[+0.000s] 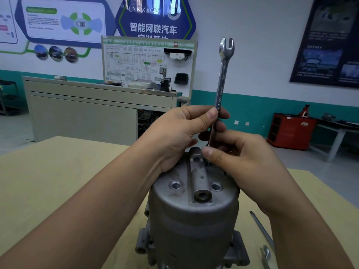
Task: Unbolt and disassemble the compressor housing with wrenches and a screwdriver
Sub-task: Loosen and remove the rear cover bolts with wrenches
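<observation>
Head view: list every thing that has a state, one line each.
wrench: upright, open end up, lower end at the top of the housing.
left hand: grips the wrench shaft.
right hand: pinches the wrench lower down.
housing: standing on end on the table, two top holes empty.
screwdriver: lying on the table, untouched.
second wrench: lying on the table, partly out of frame.

"LYNK&C" and "智能网联汽车" on blue wall sign (153, 29); "HV" on diagram board (134, 61)
</observation>
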